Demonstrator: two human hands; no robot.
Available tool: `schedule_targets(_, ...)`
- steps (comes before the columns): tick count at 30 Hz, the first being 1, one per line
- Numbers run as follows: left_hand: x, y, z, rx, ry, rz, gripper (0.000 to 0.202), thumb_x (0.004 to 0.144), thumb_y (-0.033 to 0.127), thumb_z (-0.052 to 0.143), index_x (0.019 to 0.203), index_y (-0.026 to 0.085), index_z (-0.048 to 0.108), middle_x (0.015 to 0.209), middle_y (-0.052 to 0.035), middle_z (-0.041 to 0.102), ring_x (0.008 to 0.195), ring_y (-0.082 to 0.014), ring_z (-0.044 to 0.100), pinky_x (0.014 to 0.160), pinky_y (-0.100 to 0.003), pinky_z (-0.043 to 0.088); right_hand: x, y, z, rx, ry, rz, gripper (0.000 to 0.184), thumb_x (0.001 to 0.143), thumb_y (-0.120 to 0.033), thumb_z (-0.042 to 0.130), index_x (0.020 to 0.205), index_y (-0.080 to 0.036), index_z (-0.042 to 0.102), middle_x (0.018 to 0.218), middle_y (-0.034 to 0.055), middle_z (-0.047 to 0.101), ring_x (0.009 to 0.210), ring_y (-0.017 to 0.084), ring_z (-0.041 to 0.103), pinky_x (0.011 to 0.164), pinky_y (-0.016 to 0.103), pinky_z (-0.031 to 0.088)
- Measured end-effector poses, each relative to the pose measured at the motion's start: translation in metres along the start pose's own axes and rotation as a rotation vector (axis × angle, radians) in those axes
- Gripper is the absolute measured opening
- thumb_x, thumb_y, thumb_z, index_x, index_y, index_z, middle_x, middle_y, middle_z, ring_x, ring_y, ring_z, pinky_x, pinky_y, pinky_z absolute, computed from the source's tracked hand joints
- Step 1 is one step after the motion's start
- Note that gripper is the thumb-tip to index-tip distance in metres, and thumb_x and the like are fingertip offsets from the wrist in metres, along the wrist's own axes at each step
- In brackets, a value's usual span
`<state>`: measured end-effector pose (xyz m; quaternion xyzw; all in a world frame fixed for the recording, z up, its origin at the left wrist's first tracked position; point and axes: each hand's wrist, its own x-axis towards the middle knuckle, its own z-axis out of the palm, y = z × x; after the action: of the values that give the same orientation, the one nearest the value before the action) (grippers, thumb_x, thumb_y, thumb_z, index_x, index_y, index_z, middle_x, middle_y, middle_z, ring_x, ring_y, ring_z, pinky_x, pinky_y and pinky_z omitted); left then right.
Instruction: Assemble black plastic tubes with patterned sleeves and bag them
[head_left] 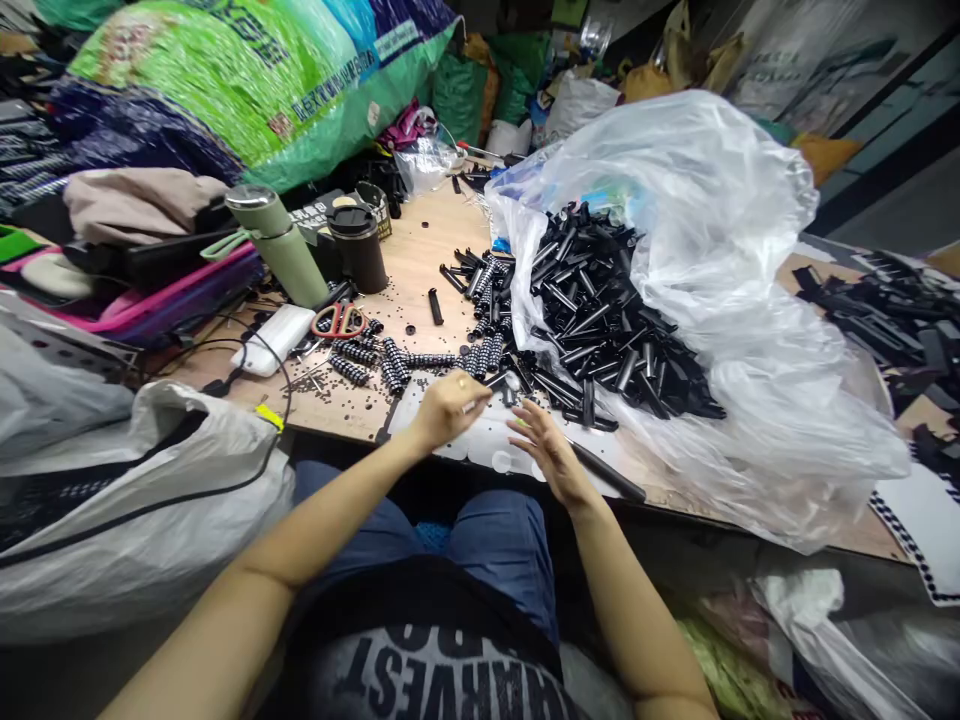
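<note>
My left hand (450, 408) is closed in a pinch above the white sheet at the table's front edge. What its fingers hold is too small to make out; a short dark piece shows just beyond the fingertips. To its right, my right hand (551, 452) is open, fingers apart, with nothing visible in it. A black rod-like handle (606, 470) lies beside that hand. Just beyond both hands are loose black plastic pieces (589, 405) and dotted black-and-white rollers (484, 355). A large heap of black plastic parts (585, 300) spills from a clear plastic bag (720, 210).
Scissors (339, 320), a white power bank (274, 340) with a cable, a green flask (281, 245) and a dark cup (358, 248) stand or lie on the left. Tiny black bits are scattered over the wooden table (420, 250). A white sack (187, 500) hangs at the left.
</note>
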<state>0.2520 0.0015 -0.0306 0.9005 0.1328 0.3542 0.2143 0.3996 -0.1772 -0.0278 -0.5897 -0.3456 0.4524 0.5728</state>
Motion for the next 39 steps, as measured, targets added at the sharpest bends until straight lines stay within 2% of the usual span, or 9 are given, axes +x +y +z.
schedule_targets(4,-0.039,0.039,0.014,0.006,0.155,0.200,0.016,0.088,0.013,0.054,0.100,0.014,0.065,0.083,-0.0077,0.070,0.079,-0.0176,0.061,0.074,-0.033,0.053,0.007,-0.007,0.024,0.171,-0.227,0.115,0.077,0.065,-0.059,0.075,0.130,-0.026,0.049,0.133,0.0101,0.055,0.117,0.025,0.057,0.106,0.045,0.039)
schedule_targets(12,-0.072,0.046,0.014,0.065,0.167,0.246,0.028,0.088,0.015,0.053,0.116,0.017,0.058,0.093,-0.0091,0.069,0.089,-0.0204,0.063,0.078,-0.035,0.054,-0.004,0.003,0.034,0.233,-0.256,0.130,0.079,0.063,-0.069,0.068,0.126,-0.023,0.053,0.132,0.0124,0.054,0.125,0.028,0.050,0.103,0.045,0.042)
schedule_targets(17,-0.045,0.009,0.010,0.104,0.096,-0.280,0.038,0.092,0.024,0.043,0.126,0.008,0.050,0.116,-0.0185,0.060,0.110,-0.0253,0.056,0.096,-0.041,0.047,-0.005,-0.001,0.026,-0.419,-0.059,0.024,0.091,0.054,-0.059,0.081,0.128,-0.020,0.044,0.133,0.0148,0.051,0.121,0.029,0.051,0.102,0.047,0.043)
schedule_targets(20,-0.003,-0.020,0.018,0.230,-0.122,-0.629,0.045,0.088,0.018,0.044,0.132,0.004,0.044,0.116,-0.0234,0.057,0.114,-0.0307,0.054,0.098,-0.046,0.043,-0.009,0.001,0.020,-0.866,0.006,-0.022,0.095,0.053,-0.057,0.081,0.129,-0.015,0.043,0.131,0.0190,0.051,0.124,0.035,0.048,0.105,0.053,0.038)
schedule_targets(23,0.030,-0.033,0.025,0.186,-0.345,-0.715,0.057,0.082,0.007,0.047,0.138,0.006,0.037,0.117,-0.0259,0.056,0.112,-0.0334,0.057,0.096,-0.047,0.044,-0.010,0.016,0.015,-1.087,0.066,-0.119,0.096,0.054,-0.054,0.082,0.129,-0.010,0.044,0.126,0.0221,0.053,0.123,0.039,0.048,0.104,0.055,0.038)
schedule_targets(28,0.039,-0.040,0.016,0.071,-0.284,-0.693,0.052,0.079,0.009,0.053,0.131,0.011,0.047,0.117,-0.0199,0.060,0.108,-0.0285,0.060,0.095,-0.036,0.046,-0.002,0.054,0.007,-1.223,0.208,-0.324,0.093,0.060,-0.055,0.079,0.134,-0.014,0.040,0.130,0.0201,0.050,0.122,0.040,0.049,0.100,0.053,0.044)
schedule_targets(31,0.030,-0.039,0.005,-0.208,-0.203,-0.772,0.046,0.089,0.021,0.048,0.134,0.013,0.043,0.101,-0.0129,0.065,0.081,-0.0190,0.066,0.075,-0.029,0.053,-0.001,0.068,0.008,-1.319,0.269,-0.405,0.090,0.064,-0.056,0.076,0.137,-0.020,0.038,0.134,0.0190,0.047,0.120,0.041,0.050,0.095,0.053,0.045)
schedule_targets(35,0.020,-0.027,0.003,-1.047,0.014,-0.925,0.036,0.095,0.042,0.041,0.115,0.013,0.051,0.070,-0.0005,0.056,0.046,-0.0089,0.049,0.046,-0.021,0.041,-0.005,0.070,0.012,-1.429,0.283,-0.389,0.088,0.064,-0.056,0.074,0.138,-0.023,0.038,0.135,0.0199,0.046,0.114,0.043,0.053,0.088,0.055,0.046)
schedule_targets(39,0.014,-0.009,0.011,-1.231,0.123,-0.934,0.040,0.087,0.051,0.053,0.097,0.012,0.056,0.060,0.0036,0.049,0.038,-0.0047,0.039,0.037,-0.016,0.027,-0.008,0.059,0.012,-1.363,0.263,-0.360,0.091,0.062,-0.044,0.078,0.139,-0.022,0.035,0.133,0.0201,0.047,0.116,0.044,0.051,0.090,0.057,0.046)
